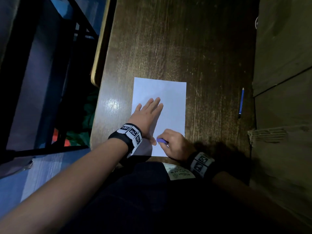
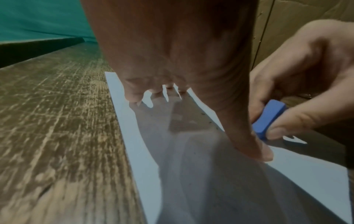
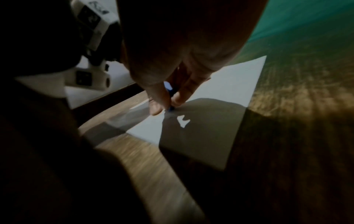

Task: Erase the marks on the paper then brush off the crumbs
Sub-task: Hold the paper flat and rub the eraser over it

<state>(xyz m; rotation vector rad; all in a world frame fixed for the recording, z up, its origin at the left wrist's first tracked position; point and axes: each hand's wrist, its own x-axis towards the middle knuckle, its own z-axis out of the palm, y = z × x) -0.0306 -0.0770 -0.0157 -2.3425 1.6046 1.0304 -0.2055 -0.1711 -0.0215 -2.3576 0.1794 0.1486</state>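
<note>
A white sheet of paper (image 1: 170, 102) lies on the dark wooden table (image 1: 177, 39). My left hand (image 1: 148, 112) presses flat on its left half, fingers straight and thumb stretched toward the near edge. My right hand (image 1: 173, 144) pinches a blue eraser (image 1: 162, 141) and holds its tip against the paper near the left thumb. In the left wrist view the eraser (image 2: 268, 119) sits between thumb and fingers, with tiny dark crumbs (image 2: 208, 119) on the paper (image 2: 134, 136) beside it. The right wrist view shows the eraser (image 3: 169, 91) tip on the shadowed sheet (image 3: 229, 84).
A blue pencil (image 1: 241, 102) lies near the table's right edge. A cardboard box (image 1: 283, 81) stands against that edge. A dark chair frame (image 1: 50, 73) and floor lie past the table's left edge. A printed white label (image 1: 179, 173) rests on my lap.
</note>
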